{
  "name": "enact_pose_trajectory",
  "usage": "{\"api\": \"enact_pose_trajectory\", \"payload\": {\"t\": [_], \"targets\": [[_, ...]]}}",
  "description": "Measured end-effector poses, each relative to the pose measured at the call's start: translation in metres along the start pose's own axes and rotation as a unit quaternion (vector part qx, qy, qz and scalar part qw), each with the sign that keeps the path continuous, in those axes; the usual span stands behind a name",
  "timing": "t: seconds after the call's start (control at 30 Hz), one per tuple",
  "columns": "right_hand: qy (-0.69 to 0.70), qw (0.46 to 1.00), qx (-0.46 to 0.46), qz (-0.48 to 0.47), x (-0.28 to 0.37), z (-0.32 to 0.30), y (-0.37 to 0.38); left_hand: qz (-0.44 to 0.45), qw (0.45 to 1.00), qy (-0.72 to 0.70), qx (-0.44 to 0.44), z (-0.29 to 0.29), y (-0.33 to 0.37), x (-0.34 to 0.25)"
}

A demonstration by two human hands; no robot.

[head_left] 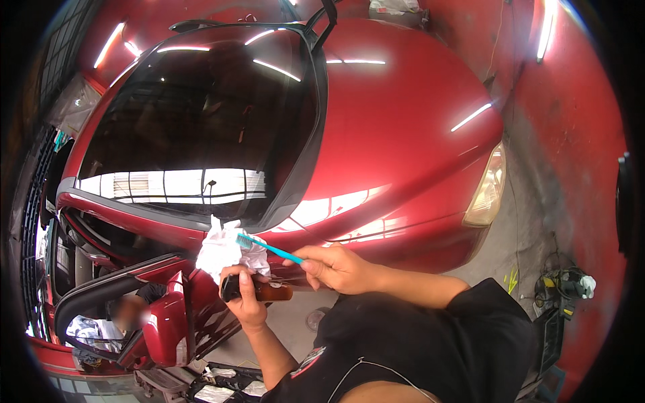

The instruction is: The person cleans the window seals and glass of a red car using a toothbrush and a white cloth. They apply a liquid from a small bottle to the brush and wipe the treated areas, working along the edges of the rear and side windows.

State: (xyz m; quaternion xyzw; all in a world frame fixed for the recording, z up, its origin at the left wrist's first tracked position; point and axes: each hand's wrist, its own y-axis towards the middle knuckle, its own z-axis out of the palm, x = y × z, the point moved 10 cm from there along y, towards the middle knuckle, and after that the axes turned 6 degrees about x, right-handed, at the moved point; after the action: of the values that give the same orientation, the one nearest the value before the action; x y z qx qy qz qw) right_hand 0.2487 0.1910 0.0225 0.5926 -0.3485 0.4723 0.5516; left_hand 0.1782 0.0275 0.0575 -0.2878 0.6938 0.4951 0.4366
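My right hand (334, 266) is closed round the handle of a teal toothbrush (277, 251). Its bristled head lies against a crumpled white cloth or paper wad (218, 250), close to the base of the car's windshield. Below the wad, my left hand (247, 307) grips a brown bottle (274, 291) with a black end, tilted nearly flat. The wad seems to be held in this hand too, though its fingers are partly hidden. Both hands are beside the red car's front fender, and I cannot tell whether the wad touches the car.
The red car's hood (396, 127) and dark windshield (195, 127) fill the far side. At the left a door stands open, with its red side mirror (166, 326) near my left arm. An open black case (225, 386) lies below, and a machine (561, 292) stands at right.
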Motion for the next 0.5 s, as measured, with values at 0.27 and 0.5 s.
{"api": "enact_pose_trajectory", "payload": {"t": [0.27,0.5], "targets": [[-0.004,0.993,0.117,-0.008,0.006,0.033,0.027,-0.023,0.992,0.066,-0.105,-0.049,-0.036,0.01],[-0.011,0.964,0.262,0.04,-0.024,0.131,0.012,-0.113,0.915,0.129,-0.365,-0.126,-0.198,-0.005]]}}
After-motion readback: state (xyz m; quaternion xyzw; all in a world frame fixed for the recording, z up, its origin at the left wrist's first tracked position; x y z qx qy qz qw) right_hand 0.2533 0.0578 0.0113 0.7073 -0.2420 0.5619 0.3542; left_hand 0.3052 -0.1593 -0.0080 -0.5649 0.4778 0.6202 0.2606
